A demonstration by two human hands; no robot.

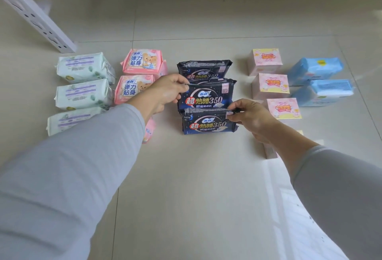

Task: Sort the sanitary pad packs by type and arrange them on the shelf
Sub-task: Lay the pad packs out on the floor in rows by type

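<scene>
**Pad packs lined up in columns on the floor tiles**

From my feed: pale floor tiles (186,177), a white shelf post (39,18) upper left. Five columns of packs, left to right: mint green packs (84,92), pink bear packs (142,61), dark navy packs (204,69), small pink boxes (266,61), blue packs (314,69). Left hand (165,92) pinches the middle navy pack (206,98) at its top-left corner. Right hand (250,117) pinches the nearest navy pack (206,125) at its top-right edge.

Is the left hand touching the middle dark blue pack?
Touching: the head view shows the left hand pinching the top left corner of the middle dark blue pack.
</scene>
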